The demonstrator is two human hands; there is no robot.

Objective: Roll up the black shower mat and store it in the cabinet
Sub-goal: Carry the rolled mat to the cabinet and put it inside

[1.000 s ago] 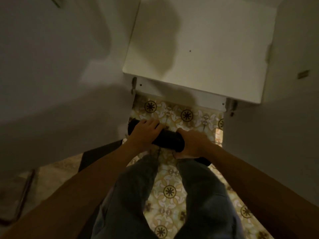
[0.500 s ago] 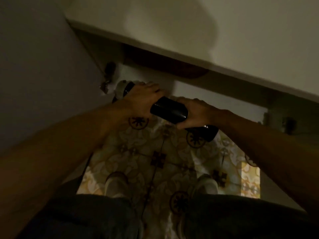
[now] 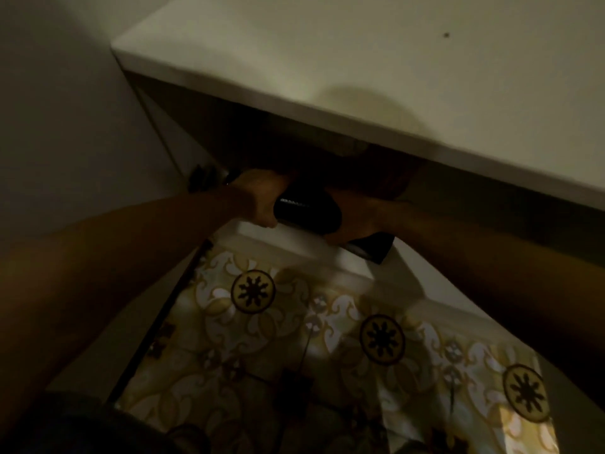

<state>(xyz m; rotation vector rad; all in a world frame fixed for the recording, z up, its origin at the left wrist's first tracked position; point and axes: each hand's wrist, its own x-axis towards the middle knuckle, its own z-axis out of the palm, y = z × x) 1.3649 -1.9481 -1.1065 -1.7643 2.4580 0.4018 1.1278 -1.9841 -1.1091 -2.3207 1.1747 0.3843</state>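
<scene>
Since the earlier frame, both hands have carried the rolled mat (image 3: 307,213) forward to the cabinet (image 3: 360,77) opening. Left hand (image 3: 258,199) and right hand (image 3: 357,217) grasp it. Rolling complete; placement and release remain.

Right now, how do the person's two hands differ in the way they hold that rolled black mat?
The left hand grips nearer the roll's left end, knuckles lit; the right hand grips further right, lower and in darker shadow. Both are closed around the rolled mat at the cabinet opening.
</scene>
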